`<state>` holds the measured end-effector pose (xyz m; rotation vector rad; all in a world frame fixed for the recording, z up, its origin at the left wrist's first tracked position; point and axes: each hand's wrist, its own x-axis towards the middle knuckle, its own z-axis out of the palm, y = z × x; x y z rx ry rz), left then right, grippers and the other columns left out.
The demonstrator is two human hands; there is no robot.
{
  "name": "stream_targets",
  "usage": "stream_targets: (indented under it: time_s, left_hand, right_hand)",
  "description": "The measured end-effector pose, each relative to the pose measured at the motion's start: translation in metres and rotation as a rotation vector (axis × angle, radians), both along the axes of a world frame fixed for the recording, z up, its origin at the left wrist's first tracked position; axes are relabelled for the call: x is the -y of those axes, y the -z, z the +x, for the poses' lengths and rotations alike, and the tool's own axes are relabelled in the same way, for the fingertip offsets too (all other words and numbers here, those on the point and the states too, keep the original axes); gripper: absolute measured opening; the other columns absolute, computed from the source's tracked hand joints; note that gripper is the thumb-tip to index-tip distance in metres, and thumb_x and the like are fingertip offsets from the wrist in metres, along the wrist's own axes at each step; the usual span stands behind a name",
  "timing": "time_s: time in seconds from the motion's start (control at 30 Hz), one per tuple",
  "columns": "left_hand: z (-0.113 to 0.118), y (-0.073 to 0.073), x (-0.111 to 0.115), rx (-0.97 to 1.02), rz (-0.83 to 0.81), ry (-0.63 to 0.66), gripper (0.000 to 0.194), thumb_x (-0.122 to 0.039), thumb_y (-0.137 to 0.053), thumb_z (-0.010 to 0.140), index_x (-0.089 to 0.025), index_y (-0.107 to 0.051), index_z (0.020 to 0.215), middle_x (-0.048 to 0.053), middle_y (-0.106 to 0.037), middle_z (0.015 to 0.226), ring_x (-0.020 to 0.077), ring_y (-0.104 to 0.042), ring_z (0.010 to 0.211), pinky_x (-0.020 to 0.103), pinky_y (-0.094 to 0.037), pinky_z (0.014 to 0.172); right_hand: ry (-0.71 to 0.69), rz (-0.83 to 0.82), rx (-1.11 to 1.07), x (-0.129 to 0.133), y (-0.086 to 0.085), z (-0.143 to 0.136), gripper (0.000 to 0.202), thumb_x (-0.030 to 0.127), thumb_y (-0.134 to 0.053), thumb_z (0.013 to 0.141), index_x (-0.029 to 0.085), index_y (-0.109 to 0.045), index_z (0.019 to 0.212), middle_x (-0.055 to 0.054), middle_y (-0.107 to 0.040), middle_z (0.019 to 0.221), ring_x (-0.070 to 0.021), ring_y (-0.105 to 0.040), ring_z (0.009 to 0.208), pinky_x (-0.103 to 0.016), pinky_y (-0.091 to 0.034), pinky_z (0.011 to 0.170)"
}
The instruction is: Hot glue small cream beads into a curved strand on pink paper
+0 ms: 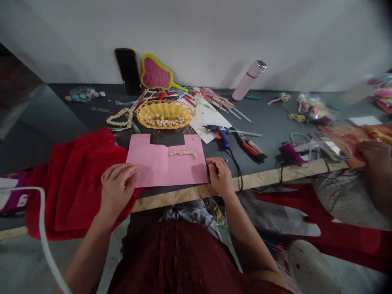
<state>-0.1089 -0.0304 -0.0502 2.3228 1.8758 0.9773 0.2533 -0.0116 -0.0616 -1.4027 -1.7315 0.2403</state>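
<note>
A pink sheet of paper [153,173] with a notch in its far edge and a faint middle fold lies at the table's front. On its right half sits a short wavy row of small pale beige pieces [183,153]. My left hand [118,185] rests at the sheet's left edge, fingers loosely bent and thumb apart, holding nothing visible. At the right edge is my right hand [221,175], its fingers half bent and apart, with nothing seen in it. Just beyond the paper stands a yellow woven basket [165,107] with many similar pale pieces.
A blue glue gun [223,136] and red-handled pliers [251,148] lie right of the paper. Red cloth [79,183] covers the left front. Behind are a heart-shaped pale loop [119,121], phone [128,71] and pink bottle [248,81]. Another person's hand [375,153] is far right.
</note>
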Motion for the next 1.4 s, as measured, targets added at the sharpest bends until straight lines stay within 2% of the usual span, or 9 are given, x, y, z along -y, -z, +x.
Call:
stream_targets:
  time_s: [0.23,0.5,0.87,1.4]
  left_hand:
    - [-0.0040,0.0045,-0.0026,0.000,0.023,0.051,0.029,-0.040,-0.052,0.102,-0.021,-0.074,0.108,0.011,-0.078,0.111,0.0296,-0.068,0.106,0.047,-0.050,0.098]
    - [-0.0024,0.0028,-0.0024,-0.011,0.043,0.058,0.029,-0.038,-0.053,0.102,-0.020,-0.074,0.109,0.011,-0.078,0.110,0.0295,-0.068,0.104,0.047,-0.051,0.097]
    - [-0.0044,0.0005,-0.0022,0.025,0.071,0.102,0.023,-0.032,-0.053,0.102,-0.020,-0.071,0.112,0.012,-0.077,0.110,0.0291,-0.068,0.104,0.048,-0.052,0.098]
    - [-0.0033,0.0005,-0.0027,0.035,0.061,0.089,0.024,-0.035,-0.052,0.102,-0.022,-0.071,0.110,0.010,-0.078,0.109,0.0283,-0.069,0.102,0.048,-0.053,0.097]
  right_hand:
    - [-0.003,-0.053,0.020,0.0011,0.0004,-0.0002,0.021,0.017,-0.050,0.093,0.023,-0.067,0.104,-0.010,-0.071,0.102,-0.0237,-0.068,0.097,-0.039,-0.057,0.085]
    - [-0.016,-0.036,0.031,0.0019,-0.0007,-0.0031,0.021,0.016,-0.050,0.094,0.023,-0.067,0.103,-0.009,-0.070,0.100,-0.0217,-0.069,0.094,-0.036,-0.057,0.084]
    - [-0.020,-0.077,0.060,0.0016,-0.0011,-0.0027,0.021,0.016,-0.050,0.094,0.023,-0.068,0.103,-0.009,-0.072,0.100,-0.0219,-0.069,0.096,-0.037,-0.058,0.086]
    - [-0.024,-0.105,0.076,0.0018,-0.0016,-0.0032,0.019,0.017,-0.053,0.094,0.022,-0.069,0.103,-0.009,-0.071,0.100,-0.0214,-0.069,0.094,-0.035,-0.058,0.086]
